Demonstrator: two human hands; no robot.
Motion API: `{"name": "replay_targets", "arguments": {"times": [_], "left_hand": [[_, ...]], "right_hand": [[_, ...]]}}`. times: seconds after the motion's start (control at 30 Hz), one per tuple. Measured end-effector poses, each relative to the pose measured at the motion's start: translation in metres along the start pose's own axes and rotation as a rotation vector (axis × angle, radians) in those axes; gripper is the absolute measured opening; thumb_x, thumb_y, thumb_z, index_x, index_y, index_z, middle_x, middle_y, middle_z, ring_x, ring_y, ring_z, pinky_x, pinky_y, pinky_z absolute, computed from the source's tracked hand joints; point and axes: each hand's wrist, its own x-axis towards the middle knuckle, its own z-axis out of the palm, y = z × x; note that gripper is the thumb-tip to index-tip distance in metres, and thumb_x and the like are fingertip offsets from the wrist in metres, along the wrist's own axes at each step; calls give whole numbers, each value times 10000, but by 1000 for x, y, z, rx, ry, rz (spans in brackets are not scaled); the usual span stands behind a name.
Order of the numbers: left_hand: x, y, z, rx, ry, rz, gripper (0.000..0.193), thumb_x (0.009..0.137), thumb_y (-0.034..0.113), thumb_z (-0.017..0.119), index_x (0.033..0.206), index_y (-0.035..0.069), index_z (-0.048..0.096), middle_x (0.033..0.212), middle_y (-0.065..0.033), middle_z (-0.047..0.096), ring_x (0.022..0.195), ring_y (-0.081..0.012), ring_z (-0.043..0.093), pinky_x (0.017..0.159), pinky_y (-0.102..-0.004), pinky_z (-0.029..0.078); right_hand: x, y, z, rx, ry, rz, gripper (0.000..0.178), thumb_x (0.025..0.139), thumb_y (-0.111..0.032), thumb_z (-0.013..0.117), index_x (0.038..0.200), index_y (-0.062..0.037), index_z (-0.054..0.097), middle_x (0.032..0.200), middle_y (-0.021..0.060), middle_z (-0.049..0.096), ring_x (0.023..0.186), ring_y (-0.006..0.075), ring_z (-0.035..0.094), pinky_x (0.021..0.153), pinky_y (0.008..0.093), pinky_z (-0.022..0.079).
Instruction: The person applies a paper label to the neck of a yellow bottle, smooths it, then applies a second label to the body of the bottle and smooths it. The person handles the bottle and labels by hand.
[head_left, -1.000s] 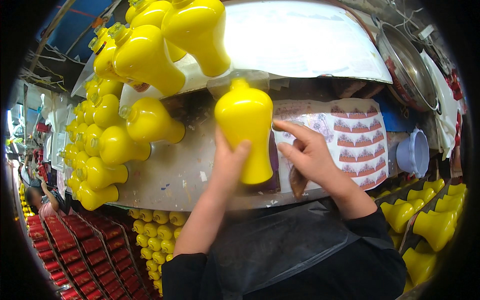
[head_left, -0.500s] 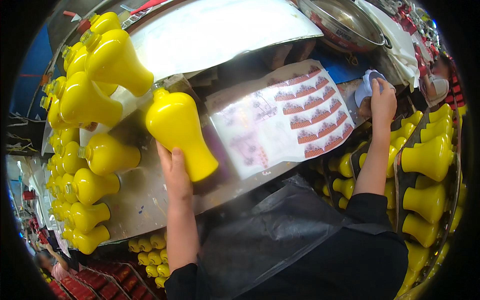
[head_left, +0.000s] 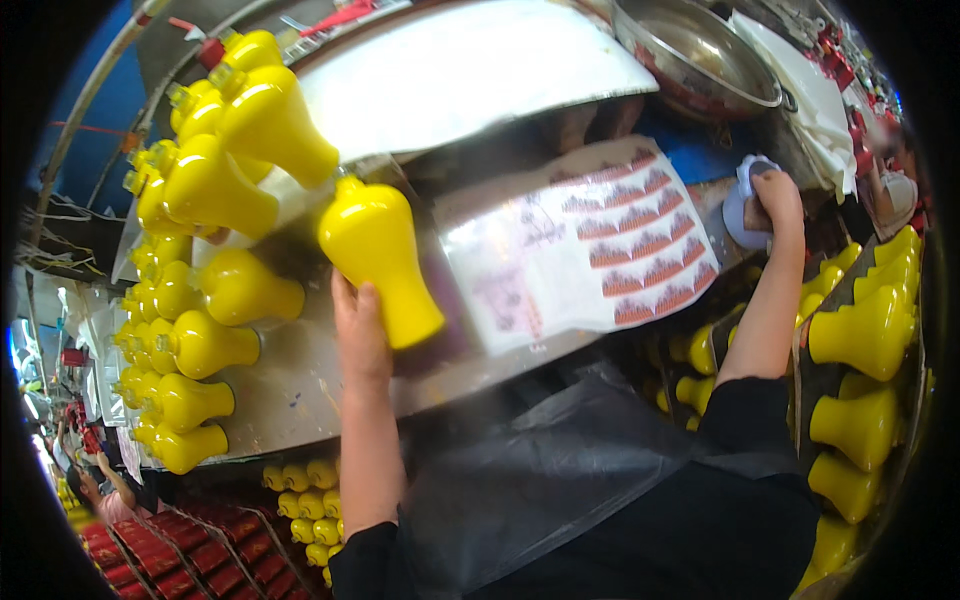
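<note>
Grey table [head_left: 290, 385]; yellow bottle [head_left: 375, 240], lower part in left grip [head_left: 361, 335]

Glossy plain yellow coats the bottle [head_left: 375, 260]; the printed sheet [head_left: 580, 245] is white with rows of reddish-brown bands under greyish-purple motifs; the tub [head_left: 735, 217] is pale lavender, the table [head_left: 285, 395] speckled grey

The left hand [head_left: 362, 332] holds a glossy yellow vase-shaped bottle [head_left: 378, 255] tilted over the grey table [head_left: 300, 382]; the right hand [head_left: 779, 197] is at a pale-blue tub [head_left: 735, 219] near a printed white sheet [head_left: 575, 260].
</note>
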Motion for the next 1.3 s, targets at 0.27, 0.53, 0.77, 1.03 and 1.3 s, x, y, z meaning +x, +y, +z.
{"name": "replay_targets", "arguments": {"times": [0.27,0.53,0.77,1.03,1.3], "left_hand": [[-3,2,6,82,-11,89,767,1046,182,549,1667,45,120,1683,-142,268,1542,-287,285,1259,-406,222],[-6,2,8,106,12,106,788,1027,154,564,1668,43,118,1673,-156,281,1531,-290,304,1254,-412,237],[-5,3,8,54,34,43,828,1011,161,600,1667,41,109,1647,-165,323,1488,-300,375,1225,-417,304],[-7,11,13,69,43,33,838,971,115,581,1663,48,113,1586,-171,391,1431,-296,440,1188,-425,363],[-7,11,15,57,44,41,826,970,99,570,1662,51,121,1586,-170,389,1429,-294,440,1189,-426,361]], "right_hand": [[-68,-74,-37,287,440,-149,298,936,-320,675,1026,-50,766,969,202,746,934,378,734,824,446,555],[-130,-254,-25,683,101,-951,158,937,-108,717,1046,-4,766,959,127,768,837,203,736,761,304,560],[-137,-352,-5,514,106,-1213,147,897,-220,699,936,-94,765,1000,132,716,938,345,689,836,434,546],[-113,-377,-1,343,79,-1288,117,877,-211,765,927,-106,776,893,130,683,881,341,670,788,426,530],[-111,-379,-7,263,39,-1302,103,875,-189,750,917,-103,789,889,129,689,879,340,678,805,426,540]]}}
